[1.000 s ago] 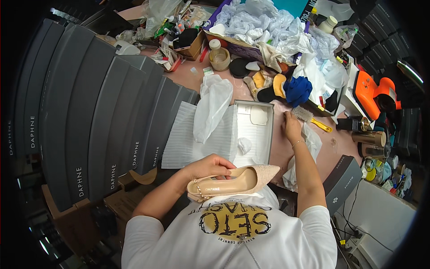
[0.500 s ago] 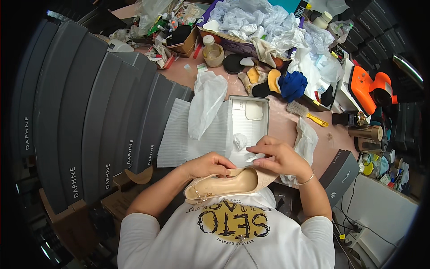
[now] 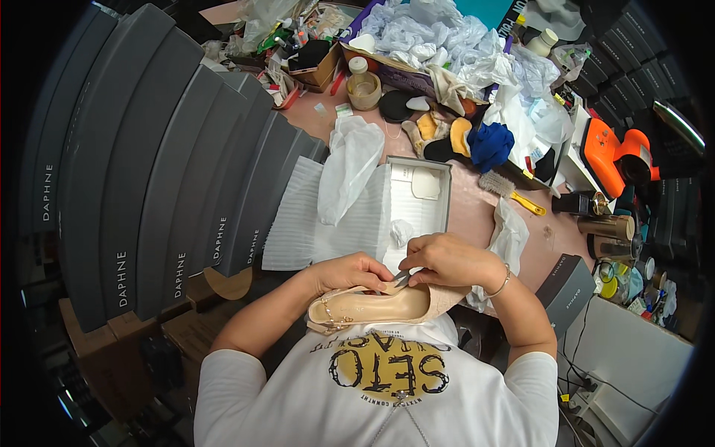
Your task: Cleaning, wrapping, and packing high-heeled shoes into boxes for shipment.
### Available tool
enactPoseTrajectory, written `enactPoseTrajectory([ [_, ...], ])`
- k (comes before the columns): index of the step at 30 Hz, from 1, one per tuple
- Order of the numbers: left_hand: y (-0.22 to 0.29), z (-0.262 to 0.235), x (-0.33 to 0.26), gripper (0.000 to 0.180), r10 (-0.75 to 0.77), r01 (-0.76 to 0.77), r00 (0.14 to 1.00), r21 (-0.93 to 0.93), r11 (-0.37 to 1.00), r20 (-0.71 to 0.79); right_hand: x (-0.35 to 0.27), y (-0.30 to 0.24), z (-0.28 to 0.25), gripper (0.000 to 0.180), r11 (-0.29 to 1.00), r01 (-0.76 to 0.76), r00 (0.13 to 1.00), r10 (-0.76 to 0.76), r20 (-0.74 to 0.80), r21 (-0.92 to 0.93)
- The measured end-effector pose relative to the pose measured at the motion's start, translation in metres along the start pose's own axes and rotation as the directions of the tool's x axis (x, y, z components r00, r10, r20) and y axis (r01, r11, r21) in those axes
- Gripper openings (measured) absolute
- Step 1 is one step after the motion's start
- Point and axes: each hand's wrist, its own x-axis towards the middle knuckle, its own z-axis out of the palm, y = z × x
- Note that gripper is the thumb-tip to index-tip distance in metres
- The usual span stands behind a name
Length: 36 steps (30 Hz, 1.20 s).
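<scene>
A beige shoe (image 3: 395,305) with a pale insole and a gold chain strap lies sideways against my shirt front. Its heel end is on the left and its toe on the right. My left hand (image 3: 353,273) is closed on the upper side edge, thumb and fingers pinching it. Just to the right, my right hand (image 3: 448,261) pinches a small grey pointed blade-like piece (image 3: 403,278) whose tip meets that same edge near the left fingertips. My fingers partly cover this piece, so its exact kind cannot be made out.
Beyond my hands sits an open white shoebox (image 3: 445,195) holding crumpled paper, with white tissue (image 3: 348,171) beside it. Grey shoeboxes (image 3: 160,164) are stacked at left. A yellow-handled brush (image 3: 527,203) lies right; a dark box (image 3: 564,287) stands near my right arm.
My right hand has moved left and brought the small pointed piece down to the shoe's edge, beside the left fingers. The left hand keeps its pinch on the shoe. The view has shifted slightly.
</scene>
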Motion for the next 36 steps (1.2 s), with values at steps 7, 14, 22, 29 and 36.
enactPoseTrajectory([
  [7, -0.001, 0.001, -0.001, 0.026, -0.009, 0.009, 1.000, -0.006, 1.000, 0.016, 0.002, 0.000, 0.001, 0.024, 1.000, 0.030, 0.999, -0.030, 0.014, 0.006],
  [14, -0.003, -0.001, 0.002, 0.027, -0.021, 0.021, 0.999, -0.014, 1.000, 0.026, 0.000, 0.002, 0.003, 0.025, 0.999, 0.053, 0.999, -0.053, 0.000, 0.005],
  [22, 0.000, -0.001, 0.003, 0.027, -0.025, 0.026, 0.999, -0.008, 1.000, 0.027, -0.003, 0.004, 0.005, 0.023, 0.999, 0.043, 0.999, -0.042, -0.012, 0.009],
  [29, 0.002, -0.002, 0.005, 0.027, -0.031, 0.032, 0.999, -0.019, 0.999, 0.037, -0.005, 0.008, 0.007, 0.024, 0.996, 0.086, 0.995, -0.086, -0.059, 0.007],
  [36, 0.004, -0.003, 0.003, 0.029, -0.004, 0.004, 0.999, 0.009, 1.000, 0.037, -0.008, 0.023, 0.013, 0.027, 0.928, 0.151, 0.971, -0.075, -0.227, 0.340],
])
